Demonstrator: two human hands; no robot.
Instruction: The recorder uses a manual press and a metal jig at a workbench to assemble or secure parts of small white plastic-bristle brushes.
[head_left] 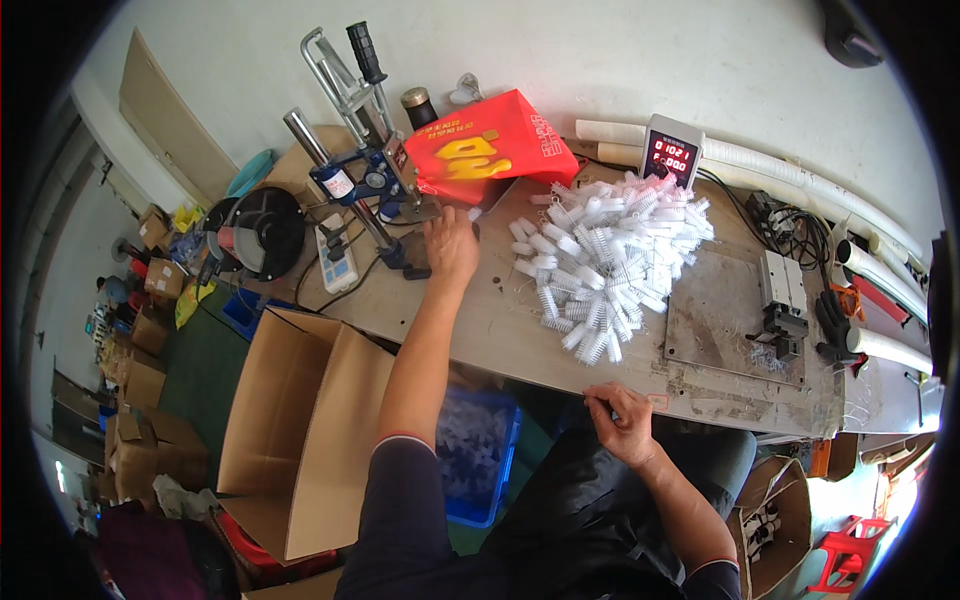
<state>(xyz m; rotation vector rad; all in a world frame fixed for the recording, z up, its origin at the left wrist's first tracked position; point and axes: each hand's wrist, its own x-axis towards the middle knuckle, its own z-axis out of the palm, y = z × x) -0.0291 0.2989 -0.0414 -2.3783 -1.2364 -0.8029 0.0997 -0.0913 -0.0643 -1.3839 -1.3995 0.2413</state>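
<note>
My left hand (450, 245) reaches to the foot of a blue and silver lever press (365, 180), its fingers curled beside the small metal plate (420, 211) there. What lies under those fingertips is hidden; a small whitish piece (474, 214) shows just beside them. At the table's front edge, my right hand (622, 425) is closed in a pinch, and anything in it is too small to make out. Between the hands and farther back, a heap of small white bristled pieces (610, 255), like little brushes, lies on the table (470, 320).
Behind the heap stand a lit counter display (672, 150) and a red bag (490, 150). White tubes (800, 185) run along the wall. A metal clamp fixture (783, 295) sits at right. An open carton (330, 420) and a blue crate (512, 450) of whitish pieces are below the table.
</note>
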